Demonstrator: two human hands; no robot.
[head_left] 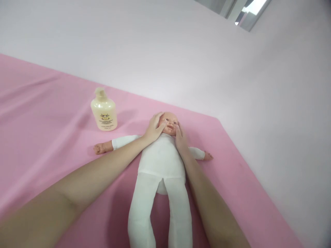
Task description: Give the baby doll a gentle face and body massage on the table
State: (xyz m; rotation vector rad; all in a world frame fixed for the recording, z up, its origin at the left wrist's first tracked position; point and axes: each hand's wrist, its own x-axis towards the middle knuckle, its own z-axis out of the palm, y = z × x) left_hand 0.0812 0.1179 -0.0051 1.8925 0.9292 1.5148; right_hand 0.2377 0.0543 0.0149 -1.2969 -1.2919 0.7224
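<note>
head view: i have both hands on the doll's head (168, 123). my left hand (155, 128) lies flat along one cheek, fingers spread and laid against the temple, not pinching anything. my right hand (180, 138) sits on the other cheek and jaw, fingers loosely together and pressed to the face, also closed around nothing. the doll (160, 162) lies on its back on the pink sheet (46, 144), head away from me, legs toward me, arms stretched out to each side, dressed in a white suit.

as i judge it, the step in hand is stroking or rubbing the doll's face with both palms. the next move would call for light, even pressure from both sides, so the head does not roll, and for keeping fingertips off the eyes.

the pump bottle (103, 110) stands upright on the sheet, well apart from my left hand, beyond the doll's outstretched arm. its pump is untouched.

count: one doll, one pump bottle, one pink sheet, two hands, both mine. a pale wall (181, 51) rises behind the sheet.
</note>
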